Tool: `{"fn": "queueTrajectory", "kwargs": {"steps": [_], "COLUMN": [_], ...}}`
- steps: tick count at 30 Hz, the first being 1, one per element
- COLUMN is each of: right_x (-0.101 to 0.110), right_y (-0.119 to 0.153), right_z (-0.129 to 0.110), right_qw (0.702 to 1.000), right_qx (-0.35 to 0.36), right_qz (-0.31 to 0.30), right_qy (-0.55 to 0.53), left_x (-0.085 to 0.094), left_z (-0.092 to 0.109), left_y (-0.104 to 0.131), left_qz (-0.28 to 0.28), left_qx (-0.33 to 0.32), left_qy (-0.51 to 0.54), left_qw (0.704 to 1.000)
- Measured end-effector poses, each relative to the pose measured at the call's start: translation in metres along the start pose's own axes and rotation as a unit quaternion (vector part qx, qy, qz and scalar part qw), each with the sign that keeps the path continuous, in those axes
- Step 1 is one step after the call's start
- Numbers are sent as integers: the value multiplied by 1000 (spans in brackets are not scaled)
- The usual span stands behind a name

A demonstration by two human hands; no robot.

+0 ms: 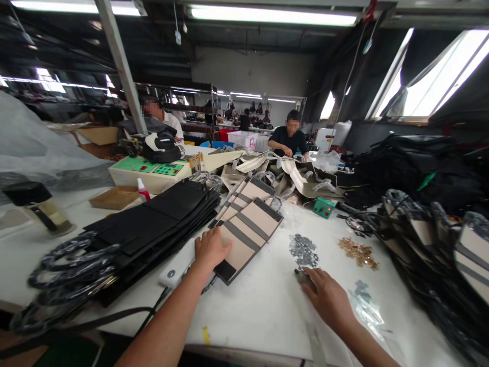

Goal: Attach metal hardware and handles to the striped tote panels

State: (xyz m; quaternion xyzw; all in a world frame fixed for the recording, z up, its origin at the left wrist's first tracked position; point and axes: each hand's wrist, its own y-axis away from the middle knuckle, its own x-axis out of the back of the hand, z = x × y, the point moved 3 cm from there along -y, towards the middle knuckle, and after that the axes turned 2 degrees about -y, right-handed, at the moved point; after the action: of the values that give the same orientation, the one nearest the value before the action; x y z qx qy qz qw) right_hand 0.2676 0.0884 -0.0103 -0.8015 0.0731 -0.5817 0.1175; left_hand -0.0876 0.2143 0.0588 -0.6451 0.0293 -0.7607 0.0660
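My left hand (212, 248) closes on the near left edge of a beige bag panel (248, 232) with grey stripes and black ends. Its thumb lies on top of the panel, which overlaps similar striped pieces (239, 199) behind. Over the white table, my right hand (326, 295) has its fingers curled around a small dark object (305, 279); its kind I cannot make out. Just beyond those fingertips lies a pile of small silver metal pieces (303, 248). Gold-coloured metal pieces (358, 252) are spread farther right, and clear plastic bits (367, 306) lie beside my right wrist.
Black bag pieces with wrapped handles (153, 209) are stacked at left, near a white device (175, 270). More striped bags (416, 244) crowd the right. A small green box (324, 207) and a green-topped machine (153, 171) stand farther back. A co-worker (289, 137) sits across the table.
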Motion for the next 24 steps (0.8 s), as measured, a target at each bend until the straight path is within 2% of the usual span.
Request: {"fn": "queueTrajectory", "kwargs": {"steps": [3,6,9,11,13,14,16,18,19,21,24], "right_x": [-4,-3,1,4,7,9,11,13,13,14,13], "right_y": [0,-2,-7,-14,-22,-26,-33,-35,-35,-30,-12], "right_z": [0,-14,-34,-44,-48,-48,-52,-62,-69,-87,-113], "right_qw": [999,996,986,960,903,859,746,632,588,536,494], "right_qx": [22,44,24,-36,-138,-192,-280,-326,-335,-337,-339], "right_qz": [36,68,86,86,73,64,28,-29,-62,-114,-128], "right_qy": [11,-26,-141,-264,-400,-470,-604,-703,-733,-766,-791], "left_x": [-3,6,24,39,56,66,88,110,120,139,156], "left_z": [-1,3,14,24,34,37,41,40,37,28,9], "left_y": [-14,-19,-15,-6,10,20,46,73,87,114,150], "left_qz": [-5,-1,10,8,-2,-5,-14,-42,-67,-108,-150], "left_qx": [15,1,-28,-58,-103,-128,-173,-213,-233,-265,-317], "left_qy": [-9,16,64,126,209,253,333,380,389,392,378], "left_qw": [1000,1000,997,990,972,959,927,899,889,874,857]}}
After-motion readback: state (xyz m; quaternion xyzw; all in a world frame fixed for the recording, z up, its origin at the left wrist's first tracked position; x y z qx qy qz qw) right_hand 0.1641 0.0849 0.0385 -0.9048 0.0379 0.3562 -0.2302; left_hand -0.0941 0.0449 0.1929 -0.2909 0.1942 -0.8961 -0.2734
